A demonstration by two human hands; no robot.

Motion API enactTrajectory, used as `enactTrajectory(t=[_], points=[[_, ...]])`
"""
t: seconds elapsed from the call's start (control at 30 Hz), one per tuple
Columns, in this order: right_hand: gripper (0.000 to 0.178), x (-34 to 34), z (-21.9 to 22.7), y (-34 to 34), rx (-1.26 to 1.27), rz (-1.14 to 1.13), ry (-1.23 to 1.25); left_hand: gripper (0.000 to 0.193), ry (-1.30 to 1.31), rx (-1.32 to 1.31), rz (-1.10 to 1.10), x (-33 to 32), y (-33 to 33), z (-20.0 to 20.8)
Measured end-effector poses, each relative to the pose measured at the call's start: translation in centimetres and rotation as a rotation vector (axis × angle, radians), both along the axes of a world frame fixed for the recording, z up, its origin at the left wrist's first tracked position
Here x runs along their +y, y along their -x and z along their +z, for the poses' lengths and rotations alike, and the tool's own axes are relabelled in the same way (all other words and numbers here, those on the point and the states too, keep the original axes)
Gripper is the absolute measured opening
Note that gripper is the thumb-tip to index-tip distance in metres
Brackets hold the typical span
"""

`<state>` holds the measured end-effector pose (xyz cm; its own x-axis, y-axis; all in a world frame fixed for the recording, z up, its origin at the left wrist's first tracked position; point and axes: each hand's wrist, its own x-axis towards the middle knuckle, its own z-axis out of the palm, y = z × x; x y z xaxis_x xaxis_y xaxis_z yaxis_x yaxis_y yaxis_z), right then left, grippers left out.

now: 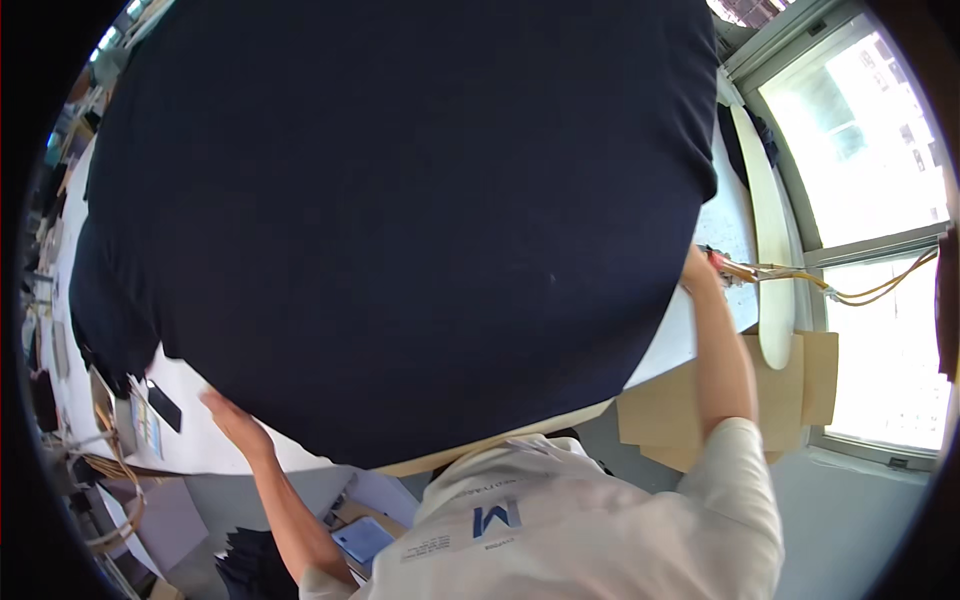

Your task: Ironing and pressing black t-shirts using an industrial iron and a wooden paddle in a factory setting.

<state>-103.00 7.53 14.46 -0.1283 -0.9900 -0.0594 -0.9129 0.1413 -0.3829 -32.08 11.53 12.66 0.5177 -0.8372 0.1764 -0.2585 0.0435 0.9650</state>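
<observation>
A large dark navy cloth (420, 220), which looks like a garment, lies spread over a work surface and fills most of the view. Under its near edge shows a strip of a pale wood-coloured board (500, 437). My left hand (236, 422) is at the cloth's lower left edge, fingers pointing up and left, somewhat blurred; they look stretched out and I see nothing held. At the right edge of the cloth is my right hand (700, 270), its fingers hidden by the cloth and the wrist. Beside it lies a red-and-metal fitting (728, 264) with yellow hoses.
A white table (185, 410) extends left, bearing a dark phone-like slab (164, 405). A long pale board (768, 240) leans near the window (860, 140) at right. Brown cardboard (660, 415) stands below. Dark folded cloth (255, 562) and a blue item (365, 538) sit low at left.
</observation>
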Motion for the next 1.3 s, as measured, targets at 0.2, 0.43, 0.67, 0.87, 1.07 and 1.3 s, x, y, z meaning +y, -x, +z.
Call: enactTrajectory(t=[0.2, 0.43, 0.67, 0.87, 1.07, 1.3], points=[[0.035, -2.1, 4.4, -1.1, -1.153, -0.662, 0.509, 0.073, -0.015, -0.246, 0.101, -7.1, 2.7, 2.4], [0.034, -0.3, 9.5, -11.4, -0.183, -0.096, 0.937, 0.078, -0.048, -0.144, 0.015, -9.3, 1.8, 0.8], [0.042, -5.2, 2.3, -3.1, -0.822, -0.256, 0.306, 0.08, -0.179, -0.061, -0.119, -11.1, 1.7, 2.6], [0.046, -8.0, 1.3, -4.0, -0.942, -0.187, 0.401, 0.071, -0.148, -0.285, 0.097, -12.3, 2.4, 2.7], [0.059, -4.9, 1.8, -6.3, -0.829, -0.257, 0.417, 0.063, -0.079, -0.37, 0.078, -7.8, 3.7, 0.7], [0.075, 13.5, -9.1, -6.7, -1.126, -0.398, 0.164, 0.054, -0.249, 0.139, -0.025, 11.8, 5.2, -11.2]])
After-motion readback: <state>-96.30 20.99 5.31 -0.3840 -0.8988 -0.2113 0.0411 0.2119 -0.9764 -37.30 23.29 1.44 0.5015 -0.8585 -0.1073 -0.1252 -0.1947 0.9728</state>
